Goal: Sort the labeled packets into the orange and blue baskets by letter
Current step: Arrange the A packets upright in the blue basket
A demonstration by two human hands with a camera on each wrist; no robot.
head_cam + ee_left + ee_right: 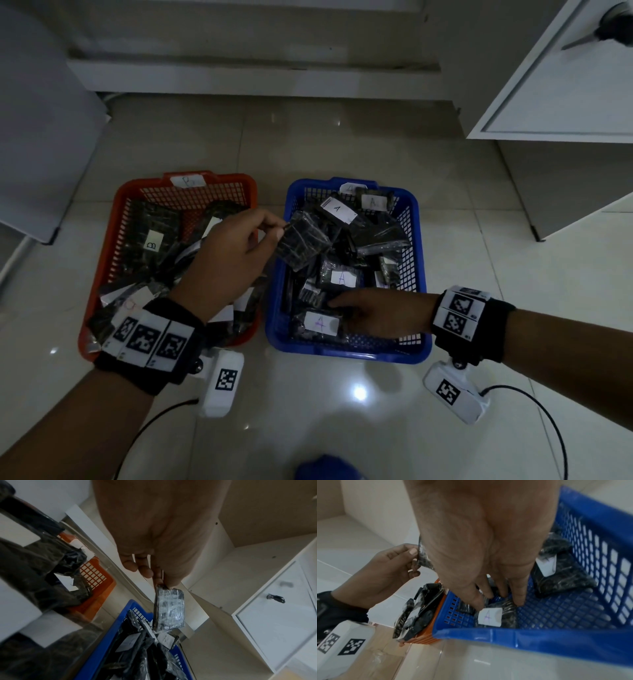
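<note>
Tiled floor [342, 144]; left hand [226, 260] pinches packet [303, 241]

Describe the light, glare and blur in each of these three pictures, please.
Head view: dim overall, with bright lamp glare on the floor tiles and wide-angle bending at the edges. Left wrist view: the left hand fills the top, soft and unfocused; the held packet shines. Right wrist view: the blue basket rim is motion-blurred.
</note>
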